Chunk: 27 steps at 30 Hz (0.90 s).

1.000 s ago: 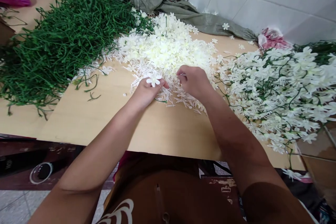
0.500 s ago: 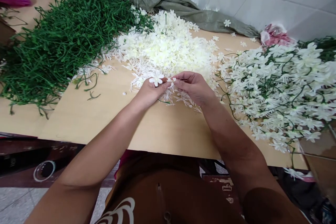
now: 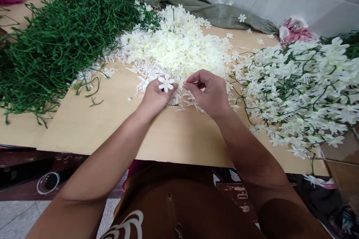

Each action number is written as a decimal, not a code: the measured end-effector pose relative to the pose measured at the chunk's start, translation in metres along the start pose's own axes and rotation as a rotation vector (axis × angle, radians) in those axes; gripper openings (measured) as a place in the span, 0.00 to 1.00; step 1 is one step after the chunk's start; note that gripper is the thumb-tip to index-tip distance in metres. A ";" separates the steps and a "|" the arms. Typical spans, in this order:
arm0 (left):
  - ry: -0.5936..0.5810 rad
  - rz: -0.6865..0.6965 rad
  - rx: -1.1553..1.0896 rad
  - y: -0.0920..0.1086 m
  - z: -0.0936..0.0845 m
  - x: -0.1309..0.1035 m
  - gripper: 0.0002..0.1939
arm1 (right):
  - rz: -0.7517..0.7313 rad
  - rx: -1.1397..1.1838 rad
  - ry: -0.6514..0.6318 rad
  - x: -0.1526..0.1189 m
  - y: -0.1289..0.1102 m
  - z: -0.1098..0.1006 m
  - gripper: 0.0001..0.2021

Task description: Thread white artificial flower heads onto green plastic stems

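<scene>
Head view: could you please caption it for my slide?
Left hand holds a white plastic flower; right hand pinches something tiny.

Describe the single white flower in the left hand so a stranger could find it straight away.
Start at the big heap of loose white blossoms in the middle of the wooden table. At its near edge sit two hands; the left hand holds the white flower at its fingers. Unlike the piled blossoms, it sits alone, face up, on the hand.
</scene>
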<state>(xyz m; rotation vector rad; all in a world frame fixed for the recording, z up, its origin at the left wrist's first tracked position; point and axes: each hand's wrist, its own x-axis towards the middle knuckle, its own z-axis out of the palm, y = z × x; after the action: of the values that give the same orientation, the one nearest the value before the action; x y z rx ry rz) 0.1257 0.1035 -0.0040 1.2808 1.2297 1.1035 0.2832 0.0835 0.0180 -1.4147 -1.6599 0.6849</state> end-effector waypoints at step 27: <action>-0.071 0.028 -0.124 -0.016 -0.002 0.006 0.07 | -0.485 -0.249 0.177 0.000 0.035 0.026 0.07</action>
<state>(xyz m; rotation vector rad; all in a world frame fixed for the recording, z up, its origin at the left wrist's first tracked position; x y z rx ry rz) 0.1226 0.1088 -0.0204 1.2355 1.0767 1.1276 0.2791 0.0942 -0.0236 -1.1287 -1.8913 0.0786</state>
